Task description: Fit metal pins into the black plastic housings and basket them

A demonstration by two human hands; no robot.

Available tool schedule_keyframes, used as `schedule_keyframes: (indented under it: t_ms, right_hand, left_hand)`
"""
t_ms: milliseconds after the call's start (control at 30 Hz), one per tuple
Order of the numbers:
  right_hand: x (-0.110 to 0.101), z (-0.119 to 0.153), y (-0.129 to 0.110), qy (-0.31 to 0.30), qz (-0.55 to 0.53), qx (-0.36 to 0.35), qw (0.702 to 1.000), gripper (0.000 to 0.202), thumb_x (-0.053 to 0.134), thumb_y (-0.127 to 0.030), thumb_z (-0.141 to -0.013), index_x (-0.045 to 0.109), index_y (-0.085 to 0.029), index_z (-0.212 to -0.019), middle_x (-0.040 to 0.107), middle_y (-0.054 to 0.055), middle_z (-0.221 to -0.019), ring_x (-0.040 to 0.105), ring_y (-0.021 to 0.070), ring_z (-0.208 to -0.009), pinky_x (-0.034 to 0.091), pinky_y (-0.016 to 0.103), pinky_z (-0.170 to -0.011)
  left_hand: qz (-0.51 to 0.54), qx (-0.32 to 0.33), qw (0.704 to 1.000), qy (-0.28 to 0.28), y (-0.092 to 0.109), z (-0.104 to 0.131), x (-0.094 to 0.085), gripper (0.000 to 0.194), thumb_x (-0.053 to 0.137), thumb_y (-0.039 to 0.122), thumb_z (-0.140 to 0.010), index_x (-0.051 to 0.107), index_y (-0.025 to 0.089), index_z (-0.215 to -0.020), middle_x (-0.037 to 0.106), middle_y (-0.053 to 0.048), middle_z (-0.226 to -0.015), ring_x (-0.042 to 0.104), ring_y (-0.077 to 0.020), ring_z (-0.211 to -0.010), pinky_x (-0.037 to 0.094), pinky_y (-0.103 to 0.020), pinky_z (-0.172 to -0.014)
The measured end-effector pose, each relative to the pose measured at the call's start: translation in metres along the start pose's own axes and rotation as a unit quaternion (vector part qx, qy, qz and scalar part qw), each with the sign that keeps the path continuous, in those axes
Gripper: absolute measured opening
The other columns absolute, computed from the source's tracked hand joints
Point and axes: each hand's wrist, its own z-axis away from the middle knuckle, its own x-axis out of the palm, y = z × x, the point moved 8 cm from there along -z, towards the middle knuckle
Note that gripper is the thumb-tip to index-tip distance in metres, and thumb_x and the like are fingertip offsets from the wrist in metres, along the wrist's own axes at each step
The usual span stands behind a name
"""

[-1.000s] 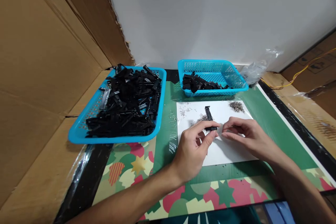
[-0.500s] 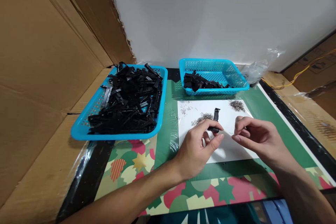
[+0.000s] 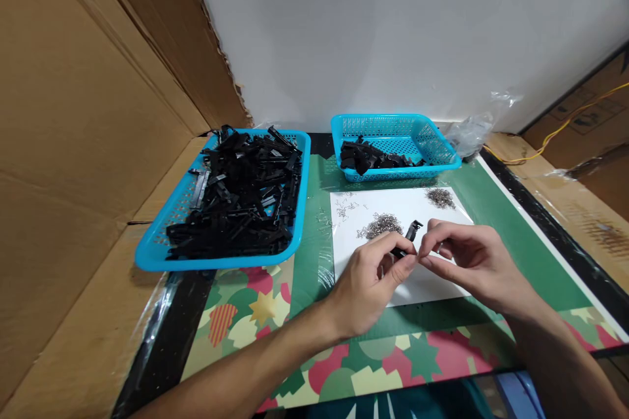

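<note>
Seen from above: two bare hands meeting over a white sheet (image 3: 442, 206) laid flat on a desk (image 3: 496, 222). Left hand (image 3: 366, 285) pinching a small black plastic clip (image 3: 409, 237) between thumb and forefinger, one narrow notched end poking up and tilted to the right. Right hand (image 3: 472, 262) just beside it, fingertips touching the clip's near end, thumb and forefinger closed as if on something very fine; whether anything sits between them cannot be told. Clip held just above the sheet, near its middle.

On the sheet behind the hands, a tangle of tiny grey wire springs (image 3: 379, 225), a second smaller heap (image 3: 440, 197) towards the far right corner, and a few loose ones (image 3: 345, 205) scattered at far left.

Desk covered in smooth green matting under glossy clear film, with a border of red, yellow and green star and leaf shapes along the near edge.

At left, a large shallow blue tray (image 3: 162, 242) of perforated plastic, heaped with long, thin black plastic strips (image 3: 240, 193) lying every which way. Behind the sheet, a smaller blue basket (image 3: 432, 144) with mesh walls, holding a low pile of black parts (image 3: 366, 157) at its left side. Crumpled clear plastic bag (image 3: 469, 134) just right of the basket.

Plain brown cardboard (image 3: 88, 111) walling the left side, pale grey wall behind, thin yellow cable (image 3: 555, 137) at far right
</note>
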Motion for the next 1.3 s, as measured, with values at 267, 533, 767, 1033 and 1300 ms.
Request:
schedule_keyframes:
  t_ms: [267, 533, 767, 1033, 1300]
  right_hand:
    - [-0.003, 0.012, 0.018, 0.048, 0.027, 0.071, 0.996, 0.013, 0.075, -0.034, -0.096, 0.076, -0.022, -0.095, 0.068, 0.003, -0.082, 0.059, 0.0158, -0.074, 0.047, 0.026, -0.064]
    - [-0.001, 0.027, 0.025, 0.053, 0.041, 0.093, 0.993, 0.017, 0.068, -0.037, -0.101, 0.076, -0.023, -0.097, 0.068, 0.002, -0.084, 0.059, 0.0149, -0.075, 0.047, 0.024, -0.064]
    - [0.003, 0.027, 0.027, 0.033, 0.063, 0.103, 0.992, 0.02, 0.067, -0.038, -0.101, 0.076, -0.021, -0.096, 0.064, 0.002, -0.076, 0.056, 0.0149, -0.069, 0.042, 0.024, -0.056]
    - [-0.014, 0.032, 0.003, 0.116, 0.149, 0.0, 0.982, 0.01, 0.069, -0.023, -0.097, 0.077, -0.021, -0.093, 0.05, -0.004, -0.06, 0.043, 0.0106, -0.051, 0.033, 0.025, -0.046]
    - [0.006, 0.033, -0.037, 0.115, 0.263, -0.203, 0.936, 0.017, 0.064, -0.004, -0.092, 0.072, -0.019, -0.093, 0.057, -0.004, -0.06, 0.044, 0.0093, -0.047, 0.035, 0.025, -0.047]
  left_hand:
    - [-0.094, 0.052, 0.993, 0.048, 0.01, 0.003, -0.004, 0.019, 0.057, 0.035, -0.107, 0.068, 0.02, -0.103, 0.058, 0.001, -0.092, 0.051, -0.0107, -0.073, 0.04, -0.026, -0.07]
    - [-0.155, 0.028, 0.987, 0.03, 0.004, 0.003, -0.001, 0.016, 0.057, 0.033, -0.106, 0.068, 0.021, -0.105, 0.059, 0.0, -0.093, 0.055, -0.0125, -0.076, 0.04, -0.026, -0.07]
    - [-0.178, -0.001, 0.984, 0.008, 0.001, 0.0, 0.0, 0.02, 0.054, 0.034, -0.107, 0.07, 0.021, -0.105, 0.063, -0.001, -0.096, 0.057, -0.015, -0.08, 0.042, -0.028, -0.074]
    - [0.004, -0.059, 0.998, -0.001, -0.014, 0.0, 0.001, 0.065, 0.064, 0.044, -0.102, 0.038, 0.031, -0.16, 0.062, -0.006, -0.116, 0.052, -0.0087, -0.064, 0.041, -0.023, -0.055]
    - [0.115, -0.071, 0.991, 0.005, -0.019, -0.003, 0.002, 0.049, 0.081, 0.036, -0.091, 0.068, 0.02, -0.135, 0.068, -0.007, -0.114, 0.046, -0.0035, -0.057, 0.036, -0.02, -0.047]
